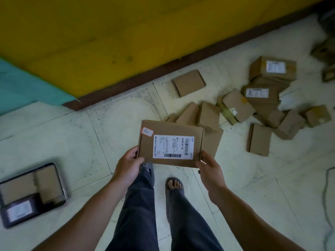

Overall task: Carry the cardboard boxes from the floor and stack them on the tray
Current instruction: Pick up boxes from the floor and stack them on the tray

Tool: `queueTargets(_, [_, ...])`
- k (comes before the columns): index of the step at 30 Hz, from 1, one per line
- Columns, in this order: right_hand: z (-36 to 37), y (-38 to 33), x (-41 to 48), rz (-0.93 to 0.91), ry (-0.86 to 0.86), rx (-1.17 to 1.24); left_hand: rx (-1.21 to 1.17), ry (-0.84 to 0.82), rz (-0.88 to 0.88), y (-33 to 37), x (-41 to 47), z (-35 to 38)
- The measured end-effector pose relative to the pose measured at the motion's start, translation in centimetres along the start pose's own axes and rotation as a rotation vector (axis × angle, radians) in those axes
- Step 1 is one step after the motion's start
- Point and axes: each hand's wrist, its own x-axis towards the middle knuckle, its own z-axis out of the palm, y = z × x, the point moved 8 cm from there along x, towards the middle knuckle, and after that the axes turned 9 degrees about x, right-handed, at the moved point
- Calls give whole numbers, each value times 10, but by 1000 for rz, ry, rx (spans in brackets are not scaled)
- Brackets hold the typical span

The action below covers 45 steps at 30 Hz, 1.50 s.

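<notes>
Holding one cardboard box (170,144) up in front of the body, clear of the floor (72,138), with both hands. Gripping its near left corner with the left hand (127,164), thumb up against the edge and fingers curled underneath. Gripping its near right corner with the right hand (210,167), fingers curled round the corner. Carried flat, top face up, with a white shipping label (179,147) full of barcodes across the middle and a small pink sticker (147,132) at the far left corner.

Beyond it and to the right, lying on the floor in a loose pile (262,105): more plain brown boxes, some flat, some tipped on edge and leaning on one another, two with white labels facing up. Set apart from the pile, close to the brown skirting board (163,69): a single unlabelled box (189,83).

Down at the left, resting on the floor well apart from the pile: a dark tray (62,185), already loaded with two plain brown boxes side by side and, at its near edge, a darker parcel (20,211) bearing a white label. Blurred there, so hard to tell more.

Standing on pale tiles in dark trousers (141,205), with one bare-toed foot in a sandal (175,183) showing below the held box. Behind everything, a yellow wall (108,33) with a teal patch (21,87) at its left. At the far right edge, a thin cable (326,187) lying over the floor.
</notes>
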Motion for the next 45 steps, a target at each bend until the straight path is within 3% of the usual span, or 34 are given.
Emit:
queueTargets(6, [17, -15, -73, -90, -145, -168, -127, 112, -54, -45, -92, -38])
queueTargets(14, [120, 11, -173, -254, -417, -587, -332, 328, -156, -163, -214, -115])
queueTargets(19, [204, 53, -243, -354, -528, -788, -741, 481, -247, -262, -287, -156])
queueTargets(27, [316, 153, -348, -355, -628, -872, -892, 571, -331, -412, -366, -221])
queueTargets(35, [412, 204, -387, -310, -692, -908, -921, 605, -399, -489, -375, -294])
queueTargets(45, [580, 229, -383, -239, -724, -909, -843, 574, -503, -558, -310, -439])
